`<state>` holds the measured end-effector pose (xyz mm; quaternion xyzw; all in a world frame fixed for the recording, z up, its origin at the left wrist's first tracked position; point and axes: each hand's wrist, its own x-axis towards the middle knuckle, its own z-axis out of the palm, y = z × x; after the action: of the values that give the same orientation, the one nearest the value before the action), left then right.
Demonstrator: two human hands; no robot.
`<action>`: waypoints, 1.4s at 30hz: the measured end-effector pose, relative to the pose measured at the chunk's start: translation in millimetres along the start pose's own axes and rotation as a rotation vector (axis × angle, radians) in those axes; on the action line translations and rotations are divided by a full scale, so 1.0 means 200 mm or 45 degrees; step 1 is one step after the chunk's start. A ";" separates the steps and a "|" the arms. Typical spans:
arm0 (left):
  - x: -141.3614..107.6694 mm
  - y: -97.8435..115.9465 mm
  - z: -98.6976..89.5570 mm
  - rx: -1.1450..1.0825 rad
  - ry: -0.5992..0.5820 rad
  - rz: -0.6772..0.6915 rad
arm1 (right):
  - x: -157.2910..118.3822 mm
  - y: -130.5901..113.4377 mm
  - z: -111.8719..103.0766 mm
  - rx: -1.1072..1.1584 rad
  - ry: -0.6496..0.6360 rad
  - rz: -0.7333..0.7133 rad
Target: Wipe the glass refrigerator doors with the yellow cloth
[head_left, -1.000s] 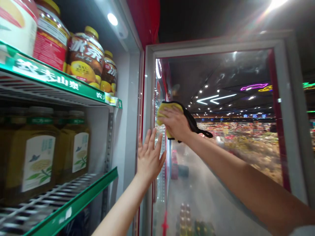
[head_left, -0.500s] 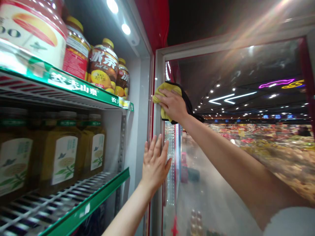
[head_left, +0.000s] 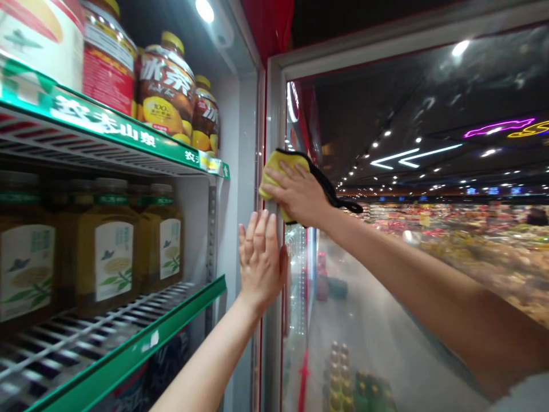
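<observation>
My right hand (head_left: 295,194) presses a folded yellow cloth with black edging (head_left: 281,171) against the glass pane (head_left: 386,114) of a chiller door, close to its left frame. Its black trim trails past my wrist. Below it, my left hand (head_left: 259,263) rests flat and open, fingers apart, at the door's edge. The grey door frame (head_left: 273,320) runs upright between my hands and the shelves. Part of the cloth is hidden under my fingers.
To the left, inside the chiller, wire shelves with green edge strips (head_left: 107,123) hold large iced tea jars (head_left: 165,91) and yellow drink bottles (head_left: 111,252). Beyond the glass, a supermarket aisle stretches between blurred displays of goods (head_left: 463,240) under ceiling lights.
The cloth has slid up the glass and back down a little, closer to the door's left edge. My left hand has shifted slightly left. The view has swung rightward since the oldest frame.
</observation>
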<state>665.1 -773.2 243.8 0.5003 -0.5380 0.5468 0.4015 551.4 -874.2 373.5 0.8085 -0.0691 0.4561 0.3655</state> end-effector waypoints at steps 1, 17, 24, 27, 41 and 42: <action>0.00 -0.01 -0.01 -0.001 0.014 -0.003 | -0.10 -0.05 0.02 0.022 -0.034 -0.083; 0.04 -0.03 -0.05 0.028 0.096 -0.029 | -0.47 -0.24 0.10 -0.191 -0.041 -0.095; 0.06 0.00 -0.01 -0.019 0.042 -0.039 | -0.33 0.04 -0.11 -0.145 -0.049 0.035; 0.06 0.03 0.02 -0.066 0.008 -0.024 | -0.25 0.13 -0.15 -0.155 0.061 0.284; 0.13 0.03 0.04 -0.212 -0.050 0.109 | -0.45 0.30 -0.30 -0.319 0.100 0.387; 0.13 0.03 0.05 -0.218 -0.051 0.110 | -0.49 0.26 -0.29 -0.322 0.073 0.339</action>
<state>655.2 -785.5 267.5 0.4514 -0.6118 0.5055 0.4079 431.5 -896.7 341.7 0.7265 -0.2218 0.5108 0.4027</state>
